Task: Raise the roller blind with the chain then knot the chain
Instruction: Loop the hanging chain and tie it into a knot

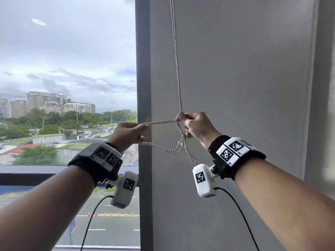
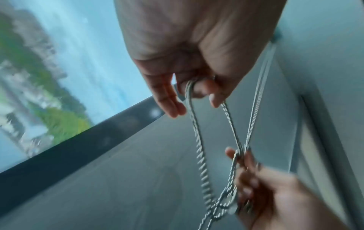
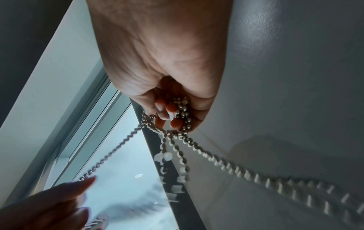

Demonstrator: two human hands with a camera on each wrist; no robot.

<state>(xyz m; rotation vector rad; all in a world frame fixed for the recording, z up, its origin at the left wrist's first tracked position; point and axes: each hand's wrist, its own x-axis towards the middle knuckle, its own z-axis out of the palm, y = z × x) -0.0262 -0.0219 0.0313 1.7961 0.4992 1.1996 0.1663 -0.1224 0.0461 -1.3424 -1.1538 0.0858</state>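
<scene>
A silver bead chain (image 1: 176,66) hangs in two strands down the grey wall beside the window. My right hand (image 1: 194,126) grips the strands where they cross, its fingers curled round a bunch of chain (image 3: 182,109). From there a loop runs left to my left hand (image 1: 133,132), which pinches it between thumb and fingers (image 2: 189,90). Slack loops (image 1: 170,149) sag between the two hands, and a tail drops below the right hand. The roller blind itself is out of view.
A dark window frame post (image 1: 143,69) stands just behind my left hand. To its left is glass with a city view; a dark sill (image 1: 32,171) runs below. To the right lies the plain grey wall (image 1: 244,69).
</scene>
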